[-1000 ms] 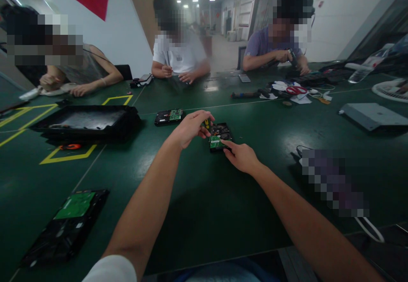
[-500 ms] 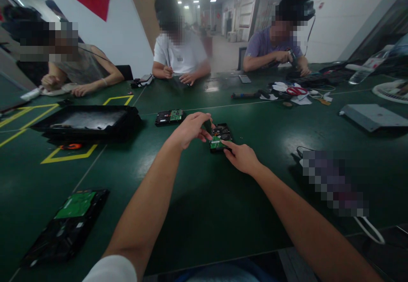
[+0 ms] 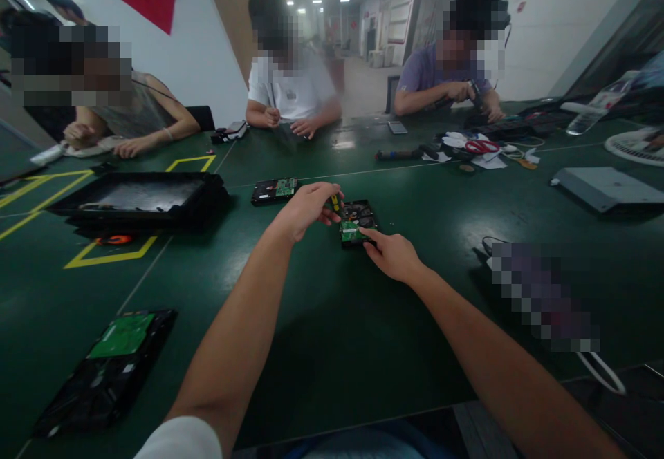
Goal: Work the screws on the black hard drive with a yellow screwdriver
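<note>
A hard drive (image 3: 366, 216) lies flat on the green table, its green circuit board (image 3: 351, 230) at the near end. My left hand (image 3: 312, 209) is closed round a small screwdriver (image 3: 335, 203) with a yellow and black handle, held upright over the drive's left edge. Its tip is too small to make out. My right hand (image 3: 395, 255) grips the near right corner of the drive, index finger on the board and thumb at the side. A second hard drive (image 3: 274, 191) lies just beyond my left hand.
At the near left lies a larger drive (image 3: 106, 369) with a green board. Stacked black trays (image 3: 140, 200) stand at the left, by yellow tape marks. A pixelated pouch-like item (image 3: 539, 293) and a grey metal box (image 3: 612, 189) are on the right. Several people sit across the table.
The screwdriver handle in my left hand has turned, and its yellow part now shows. My right hand and the hard drive stay in place.
</note>
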Motion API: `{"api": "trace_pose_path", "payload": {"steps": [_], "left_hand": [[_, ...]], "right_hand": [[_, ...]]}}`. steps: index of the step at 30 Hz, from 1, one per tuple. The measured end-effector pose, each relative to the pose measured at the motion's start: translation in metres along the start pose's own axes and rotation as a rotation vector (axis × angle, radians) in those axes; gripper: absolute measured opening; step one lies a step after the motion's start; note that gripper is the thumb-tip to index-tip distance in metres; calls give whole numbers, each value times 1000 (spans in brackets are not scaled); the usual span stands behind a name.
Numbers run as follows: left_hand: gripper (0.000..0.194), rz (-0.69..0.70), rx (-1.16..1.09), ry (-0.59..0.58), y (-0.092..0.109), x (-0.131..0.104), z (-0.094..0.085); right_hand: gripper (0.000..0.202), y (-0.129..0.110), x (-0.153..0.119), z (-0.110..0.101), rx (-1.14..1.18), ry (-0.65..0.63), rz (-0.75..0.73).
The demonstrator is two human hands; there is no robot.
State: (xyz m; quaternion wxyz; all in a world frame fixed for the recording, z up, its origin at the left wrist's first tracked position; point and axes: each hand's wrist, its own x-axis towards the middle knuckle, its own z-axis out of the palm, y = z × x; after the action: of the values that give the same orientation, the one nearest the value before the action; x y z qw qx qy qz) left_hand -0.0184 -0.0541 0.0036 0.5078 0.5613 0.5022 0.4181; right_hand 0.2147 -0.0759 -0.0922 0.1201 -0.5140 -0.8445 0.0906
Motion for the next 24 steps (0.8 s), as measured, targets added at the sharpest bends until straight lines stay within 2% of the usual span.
{"api": "trace_pose_path", "payload": {"steps": [9, 18, 24], "left_hand": [[39, 92, 154, 91, -2, 3, -3], [29, 93, -3, 65, 3, -2, 2], [25, 69, -213, 4, -2, 3, 2]], "right_hand": [[48, 1, 0, 2, -22, 9, 1], [49, 1, 0, 2, -10, 4, -2], [49, 0, 0, 1, -34, 1, 9]]}}
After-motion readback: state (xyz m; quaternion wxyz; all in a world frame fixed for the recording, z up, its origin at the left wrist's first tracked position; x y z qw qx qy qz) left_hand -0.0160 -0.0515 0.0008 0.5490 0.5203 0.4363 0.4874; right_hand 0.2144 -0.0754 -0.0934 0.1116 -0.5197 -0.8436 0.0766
